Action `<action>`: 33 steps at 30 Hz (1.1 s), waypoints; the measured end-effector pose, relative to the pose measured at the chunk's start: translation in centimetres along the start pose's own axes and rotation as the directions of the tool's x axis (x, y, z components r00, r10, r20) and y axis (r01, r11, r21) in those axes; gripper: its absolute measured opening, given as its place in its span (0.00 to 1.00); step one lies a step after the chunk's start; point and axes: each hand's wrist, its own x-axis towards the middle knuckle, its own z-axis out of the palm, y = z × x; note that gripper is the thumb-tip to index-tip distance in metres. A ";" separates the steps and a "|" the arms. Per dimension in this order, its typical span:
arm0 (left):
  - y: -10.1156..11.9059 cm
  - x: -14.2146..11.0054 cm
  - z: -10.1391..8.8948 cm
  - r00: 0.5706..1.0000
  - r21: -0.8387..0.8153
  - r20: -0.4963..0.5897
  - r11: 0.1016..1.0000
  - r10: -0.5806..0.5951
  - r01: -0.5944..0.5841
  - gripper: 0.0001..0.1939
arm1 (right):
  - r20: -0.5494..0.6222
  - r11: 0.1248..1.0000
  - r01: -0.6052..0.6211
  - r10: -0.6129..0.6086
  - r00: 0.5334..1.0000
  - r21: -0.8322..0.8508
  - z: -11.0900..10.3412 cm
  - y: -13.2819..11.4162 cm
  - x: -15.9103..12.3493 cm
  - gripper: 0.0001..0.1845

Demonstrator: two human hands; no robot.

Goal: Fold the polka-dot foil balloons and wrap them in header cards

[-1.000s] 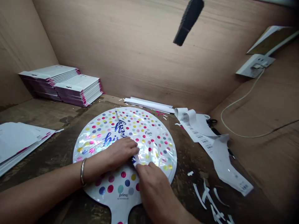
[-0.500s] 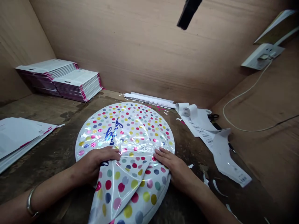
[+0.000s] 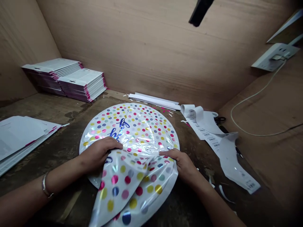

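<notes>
Round, shiny white foil piece with multicoloured dots lay left of curled white paper barcode strip. Left hand, right hand gripped its folded part, some fingers hidden beneath; even tension seemed wise, limiting creases.

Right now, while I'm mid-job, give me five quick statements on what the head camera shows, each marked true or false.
1. The left hand and right hand both touch the dotted foil. True.
2. The bracelet is on the right arm. False: it is on the left arm.
3. The label strip lies to the right of the dotted foil. True.
4. The lettering is red. False: it is blue.
5. The pink-edged stacks stand at the back left. True.
</notes>
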 end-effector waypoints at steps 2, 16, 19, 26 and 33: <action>0.0 0.6 0.2 0.989 -0.018 -0.074 0.992 -0.124 0.123 0.12 | -0.020 0.991 -0.089 0.091 0.996 0.102 0.1 0.4 0.3 0.17; 1.3 3.1 0.6 0.883 0.179 -0.210 0.872 -0.420 0.457 0.08 | -0.323 0.745 -0.448 0.320 0.890 -0.494 1.3 -1.0 3.6 0.20; 1.5 2.8 0.7 0.896 0.137 -0.207 0.896 -0.392 0.423 0.17 | -0.312 0.686 -0.436 0.306 0.899 -0.583 1.4 -1.0 3.4 0.18; 1.3 1.4 1.6 0.936 0.164 -0.233 0.939 -0.262 0.304 0.15 | -0.309 0.692 -0.428 0.298 0.903 -0.582 1.4 -0.8 3.9 0.17; 1.3 2.0 1.1 0.951 0.446 -0.129 0.840 -0.281 0.309 0.19 | -0.318 0.700 -0.409 0.266 0.910 -0.586 1.5 -0.5 4.6 0.18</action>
